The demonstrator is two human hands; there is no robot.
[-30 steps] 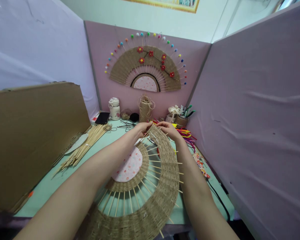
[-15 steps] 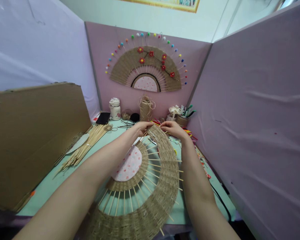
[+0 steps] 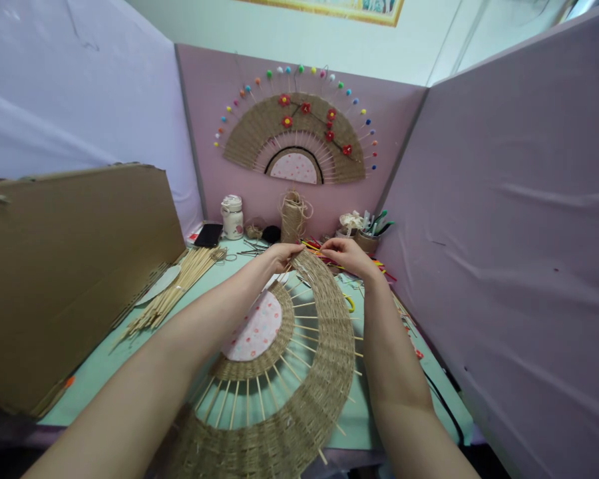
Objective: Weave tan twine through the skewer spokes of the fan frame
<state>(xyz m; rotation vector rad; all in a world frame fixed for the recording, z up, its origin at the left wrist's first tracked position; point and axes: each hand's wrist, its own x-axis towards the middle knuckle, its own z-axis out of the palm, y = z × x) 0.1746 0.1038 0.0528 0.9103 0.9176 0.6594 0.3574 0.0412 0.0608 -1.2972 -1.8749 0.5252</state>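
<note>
A half-round fan woven of jute twine on bamboo sticks (image 3: pixel 324 359) lies in front of me on the pale green table (image 3: pixel 100 362), with a pink flowered centre (image 3: pixel 257 329). Both my hands meet at its far end. My left hand (image 3: pixel 281 255) pinches the far tip of the woven band, fingers closed. My right hand (image 3: pixel 347 256) is closed beside it, its fingers pinched on a strand of twine at the same edge.
A finished fan with red flowers (image 3: pixel 296 138) hangs on the back partition. Below stand a white jar (image 3: pixel 232 217), a twine spool (image 3: pixel 292 216), a pen cup (image 3: pixel 367 239) and coloured pipe cleaners (image 3: pixel 374 263). A bundle of bamboo sticks (image 3: pixel 172 293) and a big cardboard sheet (image 3: pixel 64 279) lie left.
Both hands have shifted slightly farther away along the fan's end; the right hand moved a little right and up. The fan has stayed put.
</note>
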